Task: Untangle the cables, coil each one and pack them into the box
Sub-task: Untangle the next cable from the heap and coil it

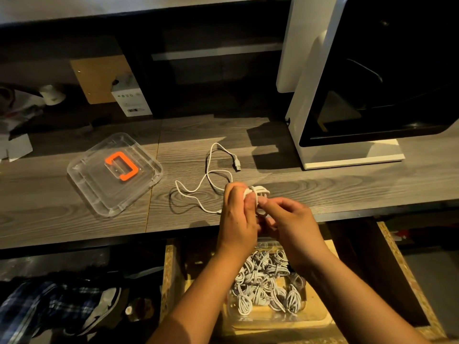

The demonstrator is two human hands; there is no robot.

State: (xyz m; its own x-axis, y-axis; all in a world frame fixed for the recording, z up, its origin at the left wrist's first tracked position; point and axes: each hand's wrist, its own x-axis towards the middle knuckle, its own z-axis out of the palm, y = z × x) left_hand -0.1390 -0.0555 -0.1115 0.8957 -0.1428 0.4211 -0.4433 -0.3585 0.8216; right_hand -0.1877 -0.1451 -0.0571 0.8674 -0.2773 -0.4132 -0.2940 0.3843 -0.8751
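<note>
A white USB cable (211,175) trails in loose loops across the wooden desk, its plug (237,164) lying free at the far end. The near part is wound into a small coil (257,192), which my left hand (237,219) grips over the desk's front edge. My right hand (289,219) pinches the cable at the coil from the right. Below the desk, a clear box (273,316) sits on a wooden stool and holds several coiled white cables (265,284); my forearms hide part of it.
The box's clear lid (149,167) with an orange handle (121,165) lies on the desk to the left. A white machine with a dark window (347,95) stands at the right. A small white carton (131,98) and clutter sit at the back left.
</note>
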